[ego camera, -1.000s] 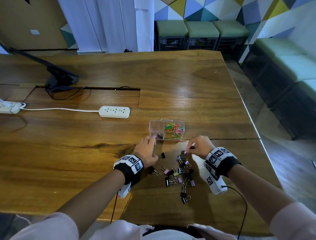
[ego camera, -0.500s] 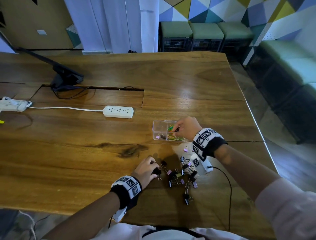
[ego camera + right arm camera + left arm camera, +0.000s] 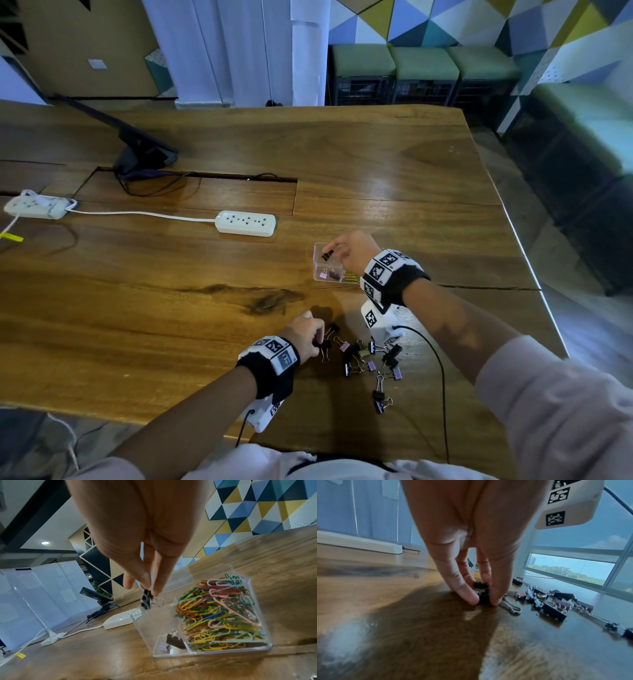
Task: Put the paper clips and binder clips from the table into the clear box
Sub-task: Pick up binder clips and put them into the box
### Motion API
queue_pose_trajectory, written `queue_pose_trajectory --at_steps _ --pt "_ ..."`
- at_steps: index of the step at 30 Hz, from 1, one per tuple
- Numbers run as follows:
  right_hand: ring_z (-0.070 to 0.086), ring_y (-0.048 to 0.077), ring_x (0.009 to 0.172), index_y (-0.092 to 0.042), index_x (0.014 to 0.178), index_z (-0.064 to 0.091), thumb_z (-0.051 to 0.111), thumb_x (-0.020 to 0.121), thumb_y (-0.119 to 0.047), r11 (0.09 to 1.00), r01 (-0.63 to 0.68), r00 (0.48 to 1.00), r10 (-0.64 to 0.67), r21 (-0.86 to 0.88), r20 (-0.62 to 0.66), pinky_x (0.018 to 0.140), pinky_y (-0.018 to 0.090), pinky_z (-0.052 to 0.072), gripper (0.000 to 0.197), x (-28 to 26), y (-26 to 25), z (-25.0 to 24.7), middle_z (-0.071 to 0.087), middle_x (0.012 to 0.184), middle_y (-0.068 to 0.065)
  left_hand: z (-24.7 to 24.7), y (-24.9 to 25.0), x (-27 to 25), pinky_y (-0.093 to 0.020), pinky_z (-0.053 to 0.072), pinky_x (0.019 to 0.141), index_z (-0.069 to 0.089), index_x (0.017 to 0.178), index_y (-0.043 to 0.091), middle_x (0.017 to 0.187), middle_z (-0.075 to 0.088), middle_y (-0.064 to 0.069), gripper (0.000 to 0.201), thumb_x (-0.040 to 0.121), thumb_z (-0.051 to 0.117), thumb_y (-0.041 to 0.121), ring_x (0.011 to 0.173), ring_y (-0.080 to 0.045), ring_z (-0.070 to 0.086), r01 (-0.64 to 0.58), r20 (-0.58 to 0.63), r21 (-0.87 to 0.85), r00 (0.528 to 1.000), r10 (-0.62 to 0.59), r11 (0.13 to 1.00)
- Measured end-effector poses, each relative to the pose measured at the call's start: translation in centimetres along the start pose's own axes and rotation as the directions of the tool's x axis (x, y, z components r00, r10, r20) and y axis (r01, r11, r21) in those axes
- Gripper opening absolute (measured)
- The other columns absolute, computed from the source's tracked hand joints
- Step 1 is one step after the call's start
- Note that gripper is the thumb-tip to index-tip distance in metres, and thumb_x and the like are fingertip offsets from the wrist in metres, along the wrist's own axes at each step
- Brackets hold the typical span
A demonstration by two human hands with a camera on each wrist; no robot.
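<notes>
Near the table's [image 3: 171, 308] front edge, the left hand [image 3: 303, 337] pinches a black binder clip [image 3: 483, 597] on the wood beside the scattered clips [image 3: 371, 359]. Farther back, the right hand [image 3: 354, 251] holds another black clip [image 3: 146, 600] in narrow fingertips above the clear box [image 3: 254, 615], whose right compartment is packed with coloured paper clips [image 3: 219, 615]. A power strip [image 3: 246, 223] lies beyond.
</notes>
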State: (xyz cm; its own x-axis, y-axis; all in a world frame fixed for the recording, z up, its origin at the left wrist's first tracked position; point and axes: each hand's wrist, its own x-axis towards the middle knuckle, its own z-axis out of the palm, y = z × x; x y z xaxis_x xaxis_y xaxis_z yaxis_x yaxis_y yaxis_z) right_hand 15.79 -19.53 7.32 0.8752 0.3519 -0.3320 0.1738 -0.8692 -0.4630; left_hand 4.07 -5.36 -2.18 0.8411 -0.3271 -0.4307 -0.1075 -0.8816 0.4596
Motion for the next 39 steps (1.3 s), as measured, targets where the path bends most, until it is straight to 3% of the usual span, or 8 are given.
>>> queue_pose_trajectory --at_steps 6,11,15,21,24,31,35,39 --pt "0.054 0.000 0.058 -0.024 0.098 0.070 0.053 0.087 -0.001 0.983 0.076 0.982 -0.045 0.167 -0.182 0.053 0.012 0.044 0.031 -1.8 2.0 0.9 0.066 0.116 -0.001 0.0 -0.4 0.1 -0.025 0.044 0.078 0.060 0.092 0.016 0.093 0.048 0.003 0.014 0.081 0.067 0.011 0.086 -0.012 0.049 -0.047 -0.037 0.000 0.998 0.046 0.999" --pt "0.062 0.007 0.089 -0.017 0.096 0.070 0.058 0.088 -0.007 0.986 0.083 0.987 -0.061 0.145 -0.148 0.079 0.015 0.046 0.018 -4.3 4.3 2.0 0.069 0.104 -0.002 0.2 -0.3 0.2 -0.029 0.046 0.079 0.052 0.098 0.016 0.091 0.048 0.006 0.023 0.080 0.064 0.008 0.083 -0.012 0.046 -0.059 -0.019 0.024 0.998 0.060 0.998" --pt "0.057 0.006 0.092 -0.021 0.109 0.063 0.060 0.086 -0.018 0.993 0.061 0.993 -0.050 -0.106 0.104 0.081 0.015 0.046 0.023 -5.4 6.9 3.5 0.062 0.115 -0.002 0.0 -0.2 0.3 -0.030 0.045 0.081 0.051 0.105 0.014 0.091 0.047 0.006 0.025 0.082 0.061 0.008 0.087 -0.015 0.050 -0.071 0.000 0.056 0.997 0.071 0.996" --pt "0.024 0.020 0.136 -0.035 0.141 0.030 0.081 0.061 -0.040 0.961 0.082 0.946 0.007 -0.263 0.323 0.110 0.043 0.032 0.095 -7.4 8.9 5.9 0.023 0.149 -0.005 -0.4 0.3 0.3 -0.031 0.046 0.082 0.055 0.098 0.015 0.105 0.054 -0.002 0.015 0.085 0.058 0.009 0.099 -0.021 0.053 -0.063 0.027 0.124 0.998 0.060 0.990" --pt "0.008 0.025 0.142 -0.040 0.143 0.020 0.081 0.059 -0.044 0.924 0.132 0.928 0.012 -0.359 0.372 0.110 0.050 0.028 0.104 -8.6 9.0 7.0 0.005 0.155 -0.005 -0.4 0.1 0.3 -0.031 0.046 0.085 0.060 0.095 0.015 0.108 0.053 -0.003 0.010 0.086 0.057 0.010 0.102 -0.021 0.053 -0.045 0.037 0.127 0.998 0.041 0.991" --pt "0.030 0.019 0.131 -0.027 0.133 0.047 0.069 0.080 -0.026 0.912 0.204 0.954 -0.103 -0.356 0.282 0.107 0.032 0.034 0.057 -9.9 9.4 7.3 0.031 0.143 -0.002 -0.9 0.2 0.1 -0.024 0.046 0.079 0.061 0.083 0.020 0.093 0.049 0.005 0.008 0.082 0.063 0.013 0.097 -0.015 0.056 -0.029 -0.021 0.063 0.999 0.030 0.998" --pt "0.048 0.014 0.115 -0.022 0.119 0.059 0.069 0.081 -0.019 0.952 0.154 0.968 -0.091 -0.265 0.236 0.093 0.018 0.040 0.040 -9.9 9.5 7.4 0.044 0.130 -0.003 -2.4 0.7 0.3 -0.021 0.044 0.074 0.060 0.080 0.020 0.091 0.052 0.005 0.008 0.081 0.066 0.015 0.086 -0.011 0.052 -0.059 -0.090 0.034 0.994 0.062 0.998" --pt "0.051 0.015 0.108 -0.022 0.112 0.061 0.070 0.078 -0.022 0.967 0.081 0.970 -0.021 -0.242 0.241 0.084 0.019 0.043 0.035 -9.6 9.3 7.3 0.051 0.117 -0.002 -4.8 1.5 1.0 -0.017 0.041 0.072 0.060 0.083 0.016 0.091 0.052 0.005 0.005 0.083 0.065 0.016 0.083 -0.009 0.050 -0.102 -0.167 0.022 0.980 0.104 0.995"
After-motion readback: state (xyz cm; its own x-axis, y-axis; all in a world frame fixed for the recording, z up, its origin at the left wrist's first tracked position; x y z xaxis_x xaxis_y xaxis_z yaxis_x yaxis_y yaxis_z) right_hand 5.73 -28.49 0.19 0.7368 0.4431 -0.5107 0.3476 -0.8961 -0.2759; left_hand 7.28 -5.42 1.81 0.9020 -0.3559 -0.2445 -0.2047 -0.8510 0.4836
